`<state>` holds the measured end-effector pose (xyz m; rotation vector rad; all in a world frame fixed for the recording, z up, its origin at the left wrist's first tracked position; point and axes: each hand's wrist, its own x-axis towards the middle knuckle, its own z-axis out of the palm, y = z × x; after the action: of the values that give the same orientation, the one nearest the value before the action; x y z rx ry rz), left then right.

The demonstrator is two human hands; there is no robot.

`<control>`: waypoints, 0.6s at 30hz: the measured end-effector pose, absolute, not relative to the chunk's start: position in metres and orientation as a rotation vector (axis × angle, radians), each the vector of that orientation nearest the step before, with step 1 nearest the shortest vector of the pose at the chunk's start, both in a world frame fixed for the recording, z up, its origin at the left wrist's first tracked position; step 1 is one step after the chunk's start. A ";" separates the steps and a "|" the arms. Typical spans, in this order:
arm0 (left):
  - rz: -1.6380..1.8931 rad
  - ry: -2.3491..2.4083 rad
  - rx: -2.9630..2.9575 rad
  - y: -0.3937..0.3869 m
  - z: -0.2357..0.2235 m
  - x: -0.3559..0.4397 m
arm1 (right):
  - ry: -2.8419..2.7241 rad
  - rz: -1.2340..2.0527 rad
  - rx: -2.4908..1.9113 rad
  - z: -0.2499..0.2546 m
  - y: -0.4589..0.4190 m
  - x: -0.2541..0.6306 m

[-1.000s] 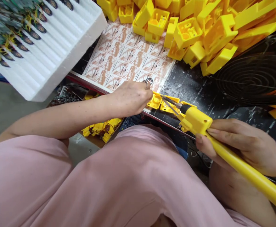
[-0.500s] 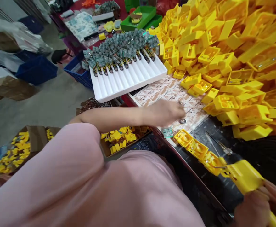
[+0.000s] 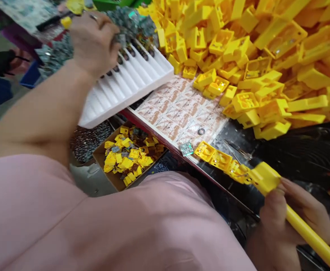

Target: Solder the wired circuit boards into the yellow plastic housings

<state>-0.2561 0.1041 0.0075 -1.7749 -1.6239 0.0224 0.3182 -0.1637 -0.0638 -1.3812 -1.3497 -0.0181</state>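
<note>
My left hand [image 3: 93, 41] is stretched out over the white foam tray [image 3: 131, 88], its fingers curled among the small circuit boards with wires [image 3: 131, 28] standing in the tray's grooves. What the fingers hold is hidden. My right hand [image 3: 290, 216] grips a yellow soldering iron [image 3: 291, 214], its tip near a row of small yellow housings [image 3: 219, 160] at the bench's near edge. A small green board [image 3: 186, 148] and a round black part [image 3: 201, 131] lie on the printed sheet [image 3: 176, 113].
A big heap of yellow plastic housings [image 3: 252, 56] fills the back right. A cardboard box of yellow parts [image 3: 128, 156] sits below the bench edge. A black fan grille [image 3: 308, 150] lies on the right. My pink clothing fills the foreground.
My left hand has left the printed sheet and moved up left to the foam tray, leaving the green board and round part behind. The view has swung left. My right hand keeps its grip.
</note>
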 end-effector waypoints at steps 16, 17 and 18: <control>-0.228 -1.514 -1.872 0.093 -0.030 -0.256 | -1.389 0.083 -1.400 -0.067 -0.159 0.321; -0.210 -1.568 -1.885 0.097 -0.032 -0.255 | -1.382 0.078 -1.419 -0.068 -0.159 0.322; -0.215 -1.619 -1.921 0.101 -0.031 -0.253 | -1.381 0.077 -1.454 -0.069 -0.159 0.323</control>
<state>-0.2525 0.1008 -0.0311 -1.9212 -1.6188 -0.2148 0.3226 -0.1593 -0.0692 -1.4539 -1.3809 0.0765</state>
